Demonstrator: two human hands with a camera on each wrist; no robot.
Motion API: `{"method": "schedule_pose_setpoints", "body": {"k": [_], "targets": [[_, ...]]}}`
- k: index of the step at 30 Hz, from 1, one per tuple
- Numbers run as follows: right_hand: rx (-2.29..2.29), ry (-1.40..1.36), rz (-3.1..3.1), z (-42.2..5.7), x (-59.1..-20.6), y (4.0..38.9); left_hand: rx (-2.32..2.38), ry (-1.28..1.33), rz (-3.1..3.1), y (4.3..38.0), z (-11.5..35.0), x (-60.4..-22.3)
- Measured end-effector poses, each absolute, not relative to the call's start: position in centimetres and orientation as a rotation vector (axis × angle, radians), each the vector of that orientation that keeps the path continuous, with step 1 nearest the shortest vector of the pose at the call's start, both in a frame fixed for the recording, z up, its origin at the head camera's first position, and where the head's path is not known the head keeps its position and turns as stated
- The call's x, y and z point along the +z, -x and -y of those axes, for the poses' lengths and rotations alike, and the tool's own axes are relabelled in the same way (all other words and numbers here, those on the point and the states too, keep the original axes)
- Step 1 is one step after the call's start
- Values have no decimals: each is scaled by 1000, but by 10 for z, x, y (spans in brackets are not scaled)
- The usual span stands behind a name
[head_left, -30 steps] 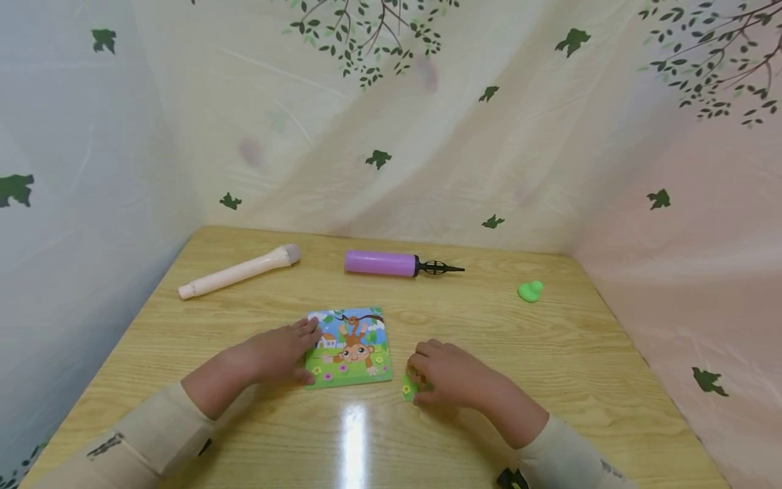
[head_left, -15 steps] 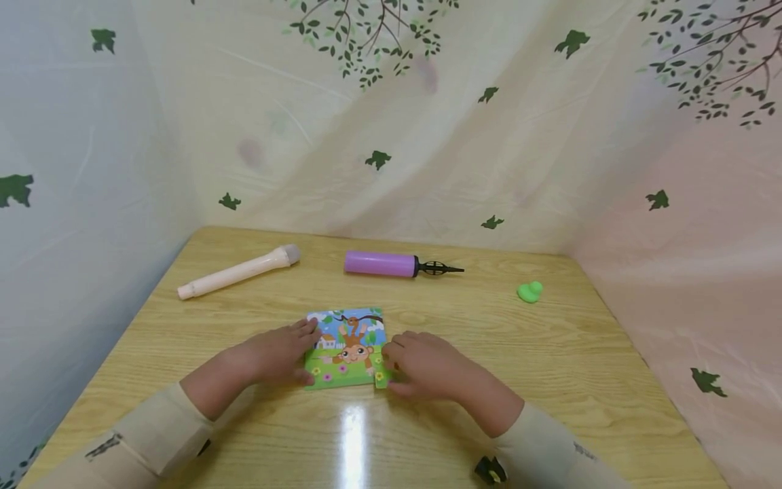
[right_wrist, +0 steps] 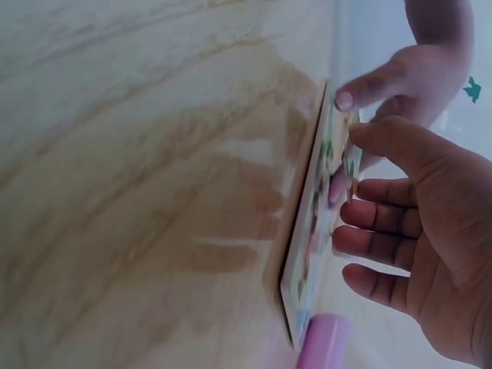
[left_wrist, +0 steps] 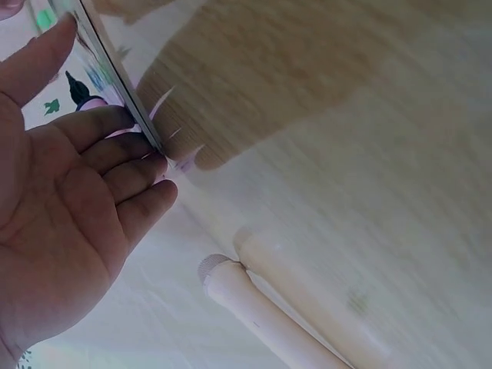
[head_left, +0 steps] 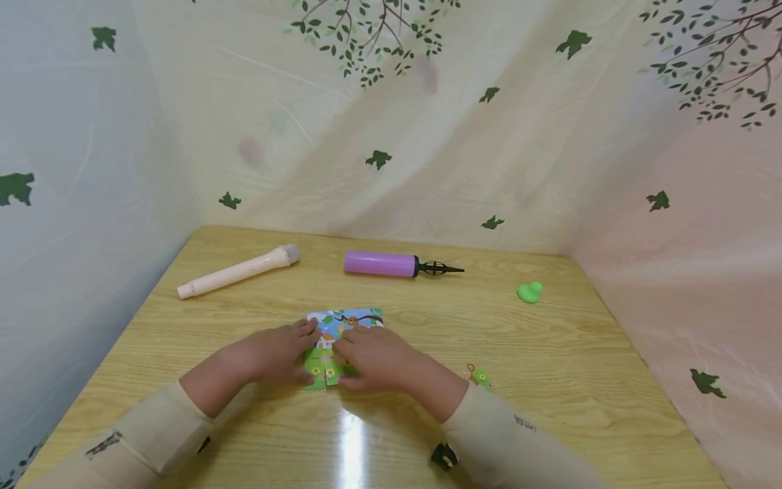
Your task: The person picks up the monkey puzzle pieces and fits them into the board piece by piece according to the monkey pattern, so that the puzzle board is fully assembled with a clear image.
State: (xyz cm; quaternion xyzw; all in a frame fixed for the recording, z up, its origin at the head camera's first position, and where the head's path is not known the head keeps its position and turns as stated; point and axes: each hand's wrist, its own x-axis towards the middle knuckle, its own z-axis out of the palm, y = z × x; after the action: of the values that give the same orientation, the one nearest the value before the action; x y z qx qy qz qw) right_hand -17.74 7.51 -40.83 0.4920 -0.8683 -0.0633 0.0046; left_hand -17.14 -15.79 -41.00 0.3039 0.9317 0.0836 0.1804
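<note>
A square picture puzzle (head_left: 362, 315) with a monkey design lies mid-table, partly hidden by both hands. My left hand (head_left: 280, 353) rests along its left edge, fingers extended; in the left wrist view its fingertips touch the board's rim. Over the puzzle's lower part, my right hand (head_left: 379, 360) pinches a green puzzle piece (head_left: 332, 372) with a yellow flower. That piece appears tilted and raised above the board in the right wrist view, between thumb and fingers. Another puzzle piece (head_left: 480, 377), green and brown, lies on the table beside the right forearm.
Farther back lie a pale pink microphone (head_left: 244, 270) on the left and a purple hand pump (head_left: 380, 263) with a black nozzle. A green toy duck (head_left: 529, 293) sits at the right. A patterned cloth hangs behind the wooden table (head_left: 586, 380).
My right hand has carried the puzzle piece leftward from the table onto the puzzle's area. A second piece beside the forearm has come into sight. The left hand has stayed put.
</note>
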Motion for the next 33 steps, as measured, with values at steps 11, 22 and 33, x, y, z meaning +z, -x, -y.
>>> {"method": "schedule_pose_setpoints", "body": {"k": [11, 22, 33], "targets": [[-209, -1552, 2740, -54, -420, 182, 249, -846, -2618, 172, 157, -406], [-161, -1549, 2759, -50, -421, 184, 260, -868, -2630, 170, 158, -403], [-161, -1608, 2643, -56, -427, 185, 232, -886, -2641, 171, 160, -409]]}}
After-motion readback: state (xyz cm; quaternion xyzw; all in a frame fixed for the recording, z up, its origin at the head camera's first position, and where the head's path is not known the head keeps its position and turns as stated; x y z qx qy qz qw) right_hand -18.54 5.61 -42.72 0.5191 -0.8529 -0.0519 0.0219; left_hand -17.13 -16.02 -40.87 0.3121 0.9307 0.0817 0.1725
